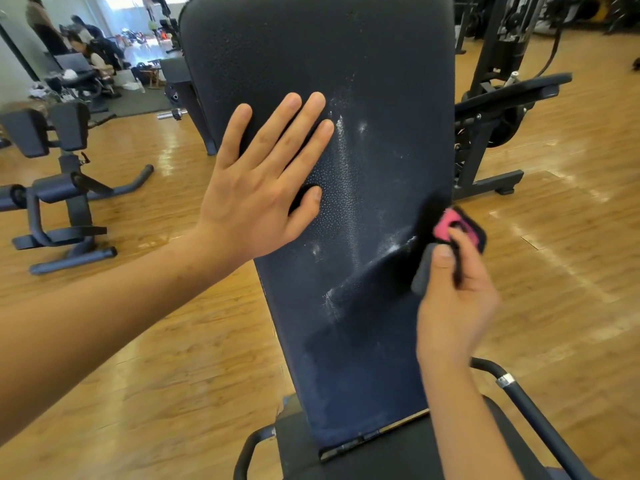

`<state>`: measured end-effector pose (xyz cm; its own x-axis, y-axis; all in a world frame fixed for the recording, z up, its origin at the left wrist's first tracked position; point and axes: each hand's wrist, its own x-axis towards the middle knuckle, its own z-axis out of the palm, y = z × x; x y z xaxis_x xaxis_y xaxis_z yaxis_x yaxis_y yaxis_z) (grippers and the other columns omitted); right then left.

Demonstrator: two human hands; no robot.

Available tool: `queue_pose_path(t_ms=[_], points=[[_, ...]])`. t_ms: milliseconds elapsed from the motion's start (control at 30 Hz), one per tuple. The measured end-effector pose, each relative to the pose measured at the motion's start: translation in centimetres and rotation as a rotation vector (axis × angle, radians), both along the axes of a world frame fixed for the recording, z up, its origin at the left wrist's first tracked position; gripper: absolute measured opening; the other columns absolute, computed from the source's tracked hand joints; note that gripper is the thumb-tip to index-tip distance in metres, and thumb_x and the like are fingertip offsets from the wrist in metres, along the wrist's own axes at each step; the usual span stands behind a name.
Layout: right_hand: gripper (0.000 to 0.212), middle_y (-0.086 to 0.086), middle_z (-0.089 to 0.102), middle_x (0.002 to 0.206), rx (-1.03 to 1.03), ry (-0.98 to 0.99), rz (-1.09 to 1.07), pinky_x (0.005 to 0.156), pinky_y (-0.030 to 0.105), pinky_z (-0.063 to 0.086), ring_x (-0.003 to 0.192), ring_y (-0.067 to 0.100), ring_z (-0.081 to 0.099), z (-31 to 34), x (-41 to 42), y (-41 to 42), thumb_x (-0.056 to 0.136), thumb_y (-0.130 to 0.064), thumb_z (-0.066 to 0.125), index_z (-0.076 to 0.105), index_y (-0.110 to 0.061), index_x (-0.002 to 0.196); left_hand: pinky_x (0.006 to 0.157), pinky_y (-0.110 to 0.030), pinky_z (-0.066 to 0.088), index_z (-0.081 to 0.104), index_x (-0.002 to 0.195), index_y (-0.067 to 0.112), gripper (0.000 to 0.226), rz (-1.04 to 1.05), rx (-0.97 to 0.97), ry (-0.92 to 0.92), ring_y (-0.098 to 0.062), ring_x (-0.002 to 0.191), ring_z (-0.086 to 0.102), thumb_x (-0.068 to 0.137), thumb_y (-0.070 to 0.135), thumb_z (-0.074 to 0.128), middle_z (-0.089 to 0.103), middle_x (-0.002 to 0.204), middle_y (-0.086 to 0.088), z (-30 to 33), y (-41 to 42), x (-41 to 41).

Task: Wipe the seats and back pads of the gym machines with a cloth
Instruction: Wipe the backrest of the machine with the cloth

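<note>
Head view, the only angle here: your left hand [263, 178] is flat on the back pad [363, 140], fingers straight and spread, palm pressed against the pad's left side about halfway up. The pad is a tall dark textured thing, tilted back, and it fills the middle of the shot. There are pale wet-looking streaks running diagonally across its middle and toward its right edge.

Your right hand [453, 292] is down at the pad's right edge, lower than the left. Its fingers and thumb are curled round a dark cloth [424, 271], bunched up, and the cloth touches the pad right at that edge. There's also a pink bit with a dark border [457, 226] sticking out above your thumb; can't really tell if it's part of the cloth or something separate.

Below the pad's bottom edge you've got the seat [301, 445], black, with curved black handles [533, 403] on either side.

Off to the left, another machine with padded rollers [65, 188] stands on the wooden floor [173, 358]. More equipment [502, 109] sits behind the pad's right edge. Far top-left corner, people sit near a laptop [72, 62].
</note>
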<state>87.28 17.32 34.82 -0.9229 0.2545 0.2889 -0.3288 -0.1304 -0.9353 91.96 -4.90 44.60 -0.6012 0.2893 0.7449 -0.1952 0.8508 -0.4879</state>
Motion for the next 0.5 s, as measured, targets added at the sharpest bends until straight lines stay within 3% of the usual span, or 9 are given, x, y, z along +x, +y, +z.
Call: queue_pose_path(t_ms=[100,200,333,500], points=[[0.028,-0.010,0.055,0.140,0.107,0.014,0.082,0.113,0.036,0.038,0.136,0.002,0.043,-1.4,0.9,-2.4,0.099,-0.016,0.056,0.064,-0.034,0.119,0.124,-0.054,0.012,0.034,0.160,0.013,0.061,-0.003,0.003,0.004,-0.025,0.156,0.022,0.104,0.038,0.040,0.027,0.168,-0.008,0.0,0.0,0.0],[0.034,-0.022,0.051,0.134,0.126,0.048,0.092,0.112,0.038,0.040,0.135,-0.003,0.041,-1.8,2.6,-3.5,0.098,-0.013,0.057,0.062,-0.043,0.113,0.124,-0.055,0.013,0.035,0.159,0.013,0.061,-0.013,0.003,0.010,-0.025,0.156,0.023,0.104,0.038,0.041,0.028,0.167,-0.008,-0.1,0.0,-0.1],[0.029,-0.011,0.058,0.134,0.203,0.121,0.141,0.107,0.042,0.045,0.135,0.001,0.042,-3.5,4.8,-4.5,0.097,-0.013,0.058,0.066,-0.034,0.116,0.123,-0.056,0.015,0.035,0.159,0.013,0.061,-0.013,0.010,0.011,-0.025,0.156,0.023,0.104,0.038,0.041,0.027,0.167,-0.008,-0.1,0.0,-0.1],[0.028,-0.010,0.061,0.132,0.304,0.174,0.246,0.102,0.027,0.048,0.131,0.005,0.049,-5.9,8.5,-5.3,0.094,-0.016,0.059,0.070,-0.026,0.118,0.123,-0.057,0.017,0.035,0.159,0.013,0.061,-0.015,0.015,0.012,-0.025,0.156,0.023,0.104,0.039,0.042,0.028,0.167,-0.008,-0.1,0.0,-0.1]])
